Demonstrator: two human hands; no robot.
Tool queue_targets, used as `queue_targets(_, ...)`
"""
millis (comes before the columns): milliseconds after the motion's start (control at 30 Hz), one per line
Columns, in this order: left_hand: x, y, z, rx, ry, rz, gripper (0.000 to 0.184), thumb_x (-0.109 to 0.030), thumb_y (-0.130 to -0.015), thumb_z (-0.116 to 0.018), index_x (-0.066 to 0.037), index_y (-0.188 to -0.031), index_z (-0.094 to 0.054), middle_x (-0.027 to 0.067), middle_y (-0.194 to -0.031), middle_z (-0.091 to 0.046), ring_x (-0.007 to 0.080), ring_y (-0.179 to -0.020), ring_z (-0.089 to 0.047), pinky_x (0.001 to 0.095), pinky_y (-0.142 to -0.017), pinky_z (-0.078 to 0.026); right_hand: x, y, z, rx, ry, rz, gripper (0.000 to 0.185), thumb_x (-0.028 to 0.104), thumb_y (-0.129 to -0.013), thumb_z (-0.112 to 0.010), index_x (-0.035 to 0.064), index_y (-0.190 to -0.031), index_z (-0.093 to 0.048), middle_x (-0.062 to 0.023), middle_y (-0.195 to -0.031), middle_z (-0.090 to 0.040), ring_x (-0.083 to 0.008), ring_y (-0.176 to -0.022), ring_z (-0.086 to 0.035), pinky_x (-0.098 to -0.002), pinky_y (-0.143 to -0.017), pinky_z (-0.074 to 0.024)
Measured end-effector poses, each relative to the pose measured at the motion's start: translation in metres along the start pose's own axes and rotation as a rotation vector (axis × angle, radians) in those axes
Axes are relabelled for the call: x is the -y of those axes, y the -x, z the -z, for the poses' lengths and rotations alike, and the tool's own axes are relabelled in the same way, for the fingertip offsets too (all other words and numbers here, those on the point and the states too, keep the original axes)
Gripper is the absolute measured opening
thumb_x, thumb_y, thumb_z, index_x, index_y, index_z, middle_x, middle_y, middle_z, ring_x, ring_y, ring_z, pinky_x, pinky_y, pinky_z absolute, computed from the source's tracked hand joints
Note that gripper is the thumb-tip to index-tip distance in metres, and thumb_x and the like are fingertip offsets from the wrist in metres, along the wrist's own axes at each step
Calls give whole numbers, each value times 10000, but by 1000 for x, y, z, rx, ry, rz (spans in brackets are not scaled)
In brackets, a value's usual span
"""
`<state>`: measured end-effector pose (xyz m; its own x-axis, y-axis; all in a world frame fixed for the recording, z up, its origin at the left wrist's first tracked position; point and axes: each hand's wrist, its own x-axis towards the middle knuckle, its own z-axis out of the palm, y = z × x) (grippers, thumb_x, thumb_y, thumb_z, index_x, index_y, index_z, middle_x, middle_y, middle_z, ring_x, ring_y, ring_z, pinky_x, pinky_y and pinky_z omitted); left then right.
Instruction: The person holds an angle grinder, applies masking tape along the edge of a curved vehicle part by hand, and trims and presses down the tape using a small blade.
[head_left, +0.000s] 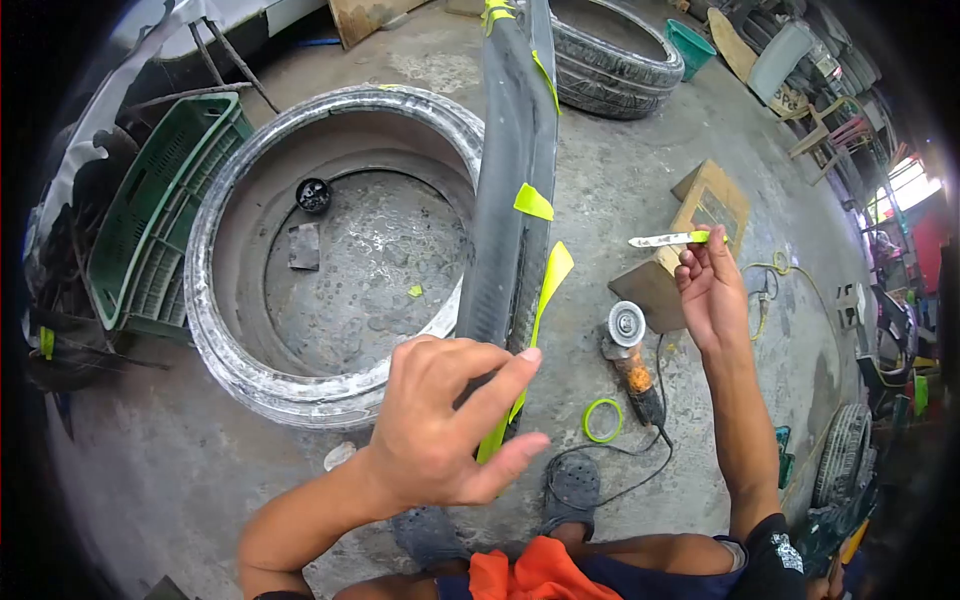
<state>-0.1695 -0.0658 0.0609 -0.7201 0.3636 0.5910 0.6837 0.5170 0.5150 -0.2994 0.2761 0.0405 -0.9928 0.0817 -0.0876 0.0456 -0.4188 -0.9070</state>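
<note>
A long dark grey panel [505, 150], perhaps a vehicle trim piece, stretches upright through the middle of the view. Pieces of yellow-green tape [535, 203] stick to it, and one long strip [556, 272] partly stands off its right edge. Over the panel's lower end is my left hand [435, 415], its thumb and fingers apart with nothing between them; whether it touches the tape cannot be made out. To the right, my right hand [712, 290] pinches a slim white pointed tool [662, 240] with a yellow-green end. The tool points left, apart from the panel.
A large tire [230, 365] lies left of the panel, another tire [615, 75] behind it. An angle grinder [632, 360], its cord, a tape roll [603, 420] and a wooden block [650, 285] are on the floor at right. A green crate [165, 210] stands left.
</note>
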Motion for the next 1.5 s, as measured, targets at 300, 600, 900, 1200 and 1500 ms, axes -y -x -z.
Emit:
queue_targets(300, -10, 11, -15, 24, -80, 20, 677, -397, -785, -779, 15, -1301, -632, 159, -1259, -584, 290, -1060, -532, 415, -872, -404, 37, 37, -62, 209, 34, 165, 362, 393, -1047, -584, 54, -1166, -626, -22, -917, -635, -128, -805, -596, -262, -724, -470)
queue_targets(600, -17, 12, -21, 63, -198, -50, 664, -441, -793, -758, 0, -1275, -643, 157, -1351, -578, 276, -1063, -531, 418, -852, -393, 35, 43, -91, 311, 146, 209, 337, 339, -1046, -605, 21, -1156, -623, -63, -902, -669, -150, -781, -662, -269, -698, -499)
queue_targets(900, -19, 11, -23, 80, -235, -51, 636, -456, -800, -749, -8, -1244, -664, 150, -1364, -577, 275, -1067, -523, 422, -857, -390, 29, 45, -114, 313, 312, 275, 333, 305, -992, -700, -6, -1093, -640, -82, -897, -688, -165, -753, -679, -272, -682, -501)
queue_targets(1200, -19, 10, -23, 86, -230, -41, 628, -472, -811, -742, -14, -1235, -668, 152, -1361, -580, 280, -1072, -527, 428, -859, -392, 30, 50, -127, 302, 434, 312, 316, 298, -958, -748, 6, -1033, -655, -58, -852, -690, -141, -737, -676, -264, -687, -498)
queue_targets(1500, -18, 11, -23, 78, -224, -41, 609, -477, -821, -736, -25, -1224, -673, 156, -1362, -582, 279, -1063, -532, 429, -863, -393, 29, 50, -133, 346, 488, 359, 262, 271, -946, -764, 31, -993, -672, -36, -834, -689, -112, -715, -660, -243, -661, -490)
